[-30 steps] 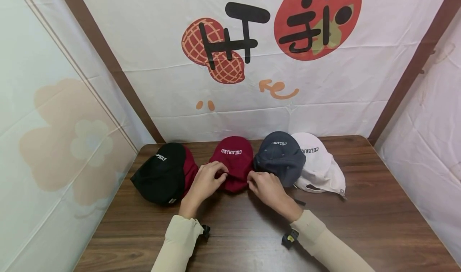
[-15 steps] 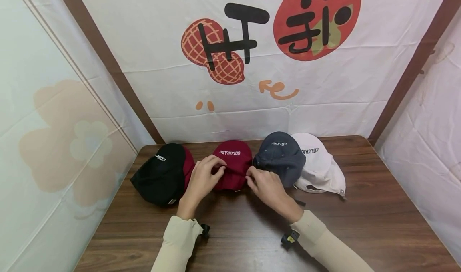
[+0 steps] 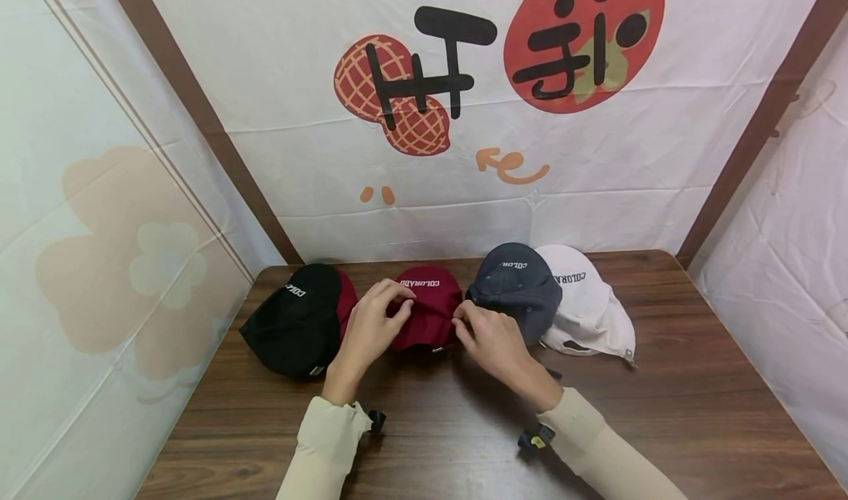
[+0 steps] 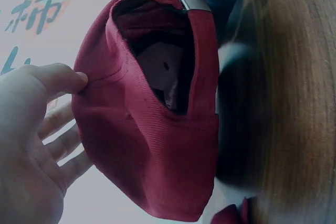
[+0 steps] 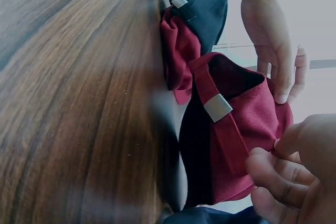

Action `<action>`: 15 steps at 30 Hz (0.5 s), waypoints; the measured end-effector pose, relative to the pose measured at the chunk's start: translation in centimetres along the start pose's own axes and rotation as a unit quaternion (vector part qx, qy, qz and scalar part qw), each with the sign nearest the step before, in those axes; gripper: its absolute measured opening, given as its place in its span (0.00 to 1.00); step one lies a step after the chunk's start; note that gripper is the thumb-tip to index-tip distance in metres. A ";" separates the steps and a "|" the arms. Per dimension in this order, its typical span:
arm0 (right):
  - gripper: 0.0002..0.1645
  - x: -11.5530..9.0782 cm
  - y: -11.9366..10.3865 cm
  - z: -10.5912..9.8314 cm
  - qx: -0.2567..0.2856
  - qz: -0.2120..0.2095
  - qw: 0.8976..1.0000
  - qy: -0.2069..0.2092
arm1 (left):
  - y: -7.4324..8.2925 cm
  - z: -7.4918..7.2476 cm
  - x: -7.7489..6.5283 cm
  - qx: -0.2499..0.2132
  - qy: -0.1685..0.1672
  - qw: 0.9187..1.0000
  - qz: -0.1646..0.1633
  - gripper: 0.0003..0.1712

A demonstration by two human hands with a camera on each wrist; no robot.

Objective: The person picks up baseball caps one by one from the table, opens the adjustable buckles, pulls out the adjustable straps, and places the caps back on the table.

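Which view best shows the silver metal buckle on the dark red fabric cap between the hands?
Right wrist view: the silver metal buckle shows square-on, fairly central. Left wrist shows it foreshortened, high up; the head view, too small to identify.

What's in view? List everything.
Red cap: 1, red, centre
Black cap: 1, black, far left
Cloth piece: 1, dark red, against black cap
Grey cap: 1, blue-grey, right of red cap
White cap: 1, white, far right
Thin strip: 1, dark, near grey cap
Table: 1, brown, under caps
Cloth walls: 3, pale, around table
Prints: several, multicoloured, on walls
Wall bands: 2, brown, back corners
Sleeves: 2, cream, foreground
Wrist devices: 2, black, by sleeves
Left hand: 1, bare, pinching red cap
Right hand: 1, bare, likewise
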State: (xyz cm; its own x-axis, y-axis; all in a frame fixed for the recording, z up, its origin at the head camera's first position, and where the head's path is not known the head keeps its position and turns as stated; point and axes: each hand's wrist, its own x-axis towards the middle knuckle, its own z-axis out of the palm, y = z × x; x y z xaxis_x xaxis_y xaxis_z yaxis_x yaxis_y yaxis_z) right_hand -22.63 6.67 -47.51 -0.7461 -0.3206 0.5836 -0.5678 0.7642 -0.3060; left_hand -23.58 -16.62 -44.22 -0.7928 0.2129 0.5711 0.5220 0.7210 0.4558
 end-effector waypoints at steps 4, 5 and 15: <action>0.03 0.0 -0.2 -0.5 0.004 -0.003 1.000 0.012 | 0.4 -0.3 0.1 -0.011 0.004 1.000 0.005 0.04; 0.03 0.0 -0.2 -0.7 0.005 -0.003 1.000 0.014 | 0.5 -0.4 0.2 -0.014 0.005 1.000 0.006 0.04; 0.03 0.1 -0.5 -2.3 0.023 -0.014 0.998 0.053 | 2.1 -1.5 0.7 -0.032 0.020 0.999 0.027 0.04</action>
State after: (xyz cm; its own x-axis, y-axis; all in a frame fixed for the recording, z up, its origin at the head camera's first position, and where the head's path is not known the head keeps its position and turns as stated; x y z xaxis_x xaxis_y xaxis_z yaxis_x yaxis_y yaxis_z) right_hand -21.60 7.49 -45.59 -0.6899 -0.2795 0.6678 -0.6057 0.7280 -0.3210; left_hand -22.62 -15.92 -41.83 -0.7505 0.2234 0.6220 0.5836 0.6658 0.4650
